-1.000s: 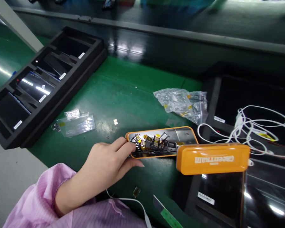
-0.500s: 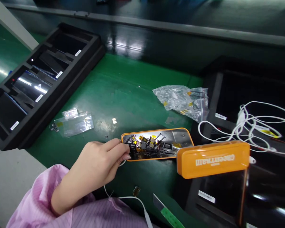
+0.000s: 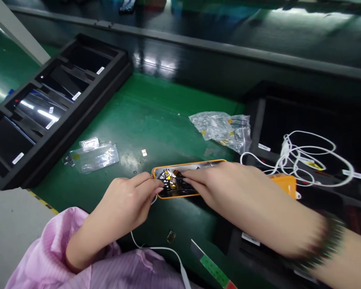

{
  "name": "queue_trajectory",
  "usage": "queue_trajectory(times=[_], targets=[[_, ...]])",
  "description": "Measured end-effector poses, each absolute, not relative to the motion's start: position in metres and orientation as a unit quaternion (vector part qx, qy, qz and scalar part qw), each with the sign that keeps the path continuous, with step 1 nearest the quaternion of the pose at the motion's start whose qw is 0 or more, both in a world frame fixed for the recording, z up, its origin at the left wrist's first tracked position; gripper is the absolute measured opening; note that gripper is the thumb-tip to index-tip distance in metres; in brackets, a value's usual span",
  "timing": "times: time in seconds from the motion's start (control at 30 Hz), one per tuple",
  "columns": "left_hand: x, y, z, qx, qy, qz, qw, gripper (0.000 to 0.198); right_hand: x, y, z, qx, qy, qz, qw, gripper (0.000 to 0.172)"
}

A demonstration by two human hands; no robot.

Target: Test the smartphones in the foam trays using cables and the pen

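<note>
An orange-rimmed metal tin (image 3: 180,197) lies open on the green bench, holding a heap of small dark frames (image 3: 168,176) with yellow bits that look like SIM card trays. At the tin's left end, my left hand (image 3: 129,198) has its fingertips pressed together over the rim; what they grip is hidden. My right hand (image 3: 225,184) reaches in from the right, thumb and finger closed among the small parts. Whatever sits in that pinch is too small to make out. The tin's orange lid (image 3: 284,184) is mostly covered by my right forearm.
A black foam tray (image 3: 78,120) with dark glossy panels stands at left. Clear plastic bags (image 3: 98,157), (image 3: 224,128) lie on the bench. White cable (image 3: 289,154) is coiled over dark trays at right. A green-handled blade (image 3: 212,269) and small gold-coloured pieces (image 3: 144,152) lie nearby.
My right hand has come into view from the right and reached into the tin, covering its right part and most of the lid. My left hand stays at the tin's left end.
</note>
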State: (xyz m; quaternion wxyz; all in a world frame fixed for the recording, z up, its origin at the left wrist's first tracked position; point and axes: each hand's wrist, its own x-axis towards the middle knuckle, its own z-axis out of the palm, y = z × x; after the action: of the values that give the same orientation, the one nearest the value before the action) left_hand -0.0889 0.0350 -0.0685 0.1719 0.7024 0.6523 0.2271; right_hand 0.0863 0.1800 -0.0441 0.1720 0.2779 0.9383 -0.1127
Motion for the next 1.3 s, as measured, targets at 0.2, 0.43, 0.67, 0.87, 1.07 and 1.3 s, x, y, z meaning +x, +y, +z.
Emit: queue_trajectory(times=[0.2, 0.43, 0.67, 0.87, 1.07, 1.3], targets=[[-0.087, 0.035, -0.071, 0.66, 0.662, 0.286, 0.208, 0.021, 0.049, 0.183, -0.046, 0.287, 0.916, -0.071, 0.271, 0.019], [-0.088, 0.039, -0.075, 0.633, 0.666, 0.323, 0.227, 0.024, 0.058, 0.182, -0.048, 0.315, 0.918, -0.124, 0.205, 0.023], [-0.09, 0.038, -0.07, 0.596, 0.653, 0.364, 0.292, 0.031, 0.074, 0.197, -0.034, 0.391, 0.815, -0.424, 0.057, 0.025], [-0.095, 0.028, -0.059, 0.556, 0.602, 0.438, 0.369, 0.027, 0.093, 0.184, 0.008, 0.385, 0.704, -0.594, -0.066, 0.046], [-0.08, 0.003, -0.035, 0.595, 0.526, 0.506, 0.337, 0.022, 0.114, 0.14, 0.034, 0.338, 0.726, -0.592, -0.091, 0.046], [-0.048, -0.033, -0.014, 0.638, 0.501, 0.533, 0.241, 0.019, 0.132, 0.066, 0.029, 0.2, 0.86, -0.399, -0.247, 0.015]])
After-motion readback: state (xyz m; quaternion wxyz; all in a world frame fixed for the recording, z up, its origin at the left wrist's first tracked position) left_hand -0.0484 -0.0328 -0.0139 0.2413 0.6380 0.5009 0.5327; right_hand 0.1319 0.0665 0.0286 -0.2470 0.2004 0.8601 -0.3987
